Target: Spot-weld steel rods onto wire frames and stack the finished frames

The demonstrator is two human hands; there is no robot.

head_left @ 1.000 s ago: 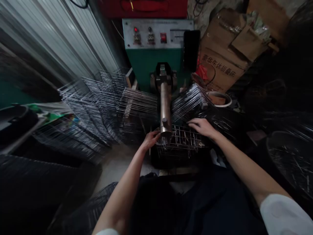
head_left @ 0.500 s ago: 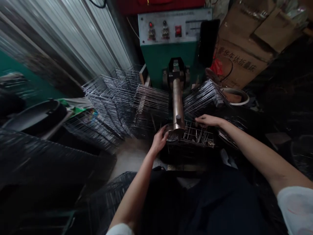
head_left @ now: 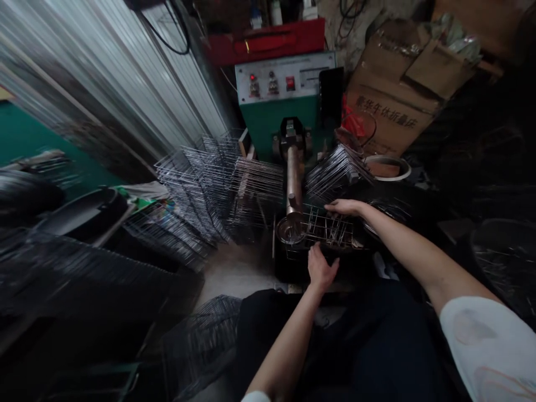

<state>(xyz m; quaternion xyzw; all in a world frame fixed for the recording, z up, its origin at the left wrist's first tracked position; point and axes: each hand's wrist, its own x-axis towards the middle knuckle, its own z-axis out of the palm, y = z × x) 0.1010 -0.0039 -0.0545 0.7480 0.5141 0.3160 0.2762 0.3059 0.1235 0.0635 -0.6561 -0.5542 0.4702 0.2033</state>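
Note:
My left hand (head_left: 321,268) is in front of a low tray of thin metal wires, its fingers stretched and its thumb apart, holding nothing. My right hand (head_left: 345,207) is closed, with thumb and fingertips pinched at the back edge of a wire grid (head_left: 312,223). Loose wire pieces (head_left: 335,231) lie at the grid's right part; which wires belong to it is hard to tell in the dim light. Left of the grid, a round metal disc (head_left: 290,230) sits beneath the end of the machine's steel arm (head_left: 294,178).
The green machine (head_left: 272,120) has a control panel (head_left: 274,84) with a lit red lamp. Bent wire racks stand stacked on the left (head_left: 201,184) and on the right (head_left: 335,173). A white bowl (head_left: 404,167) and cardboard boxes (head_left: 389,106) are behind at right.
My left hand has left the disc under the steel arm and come right and toward me, opening. The right hand stays at the grid's back edge. The camera view has shifted.

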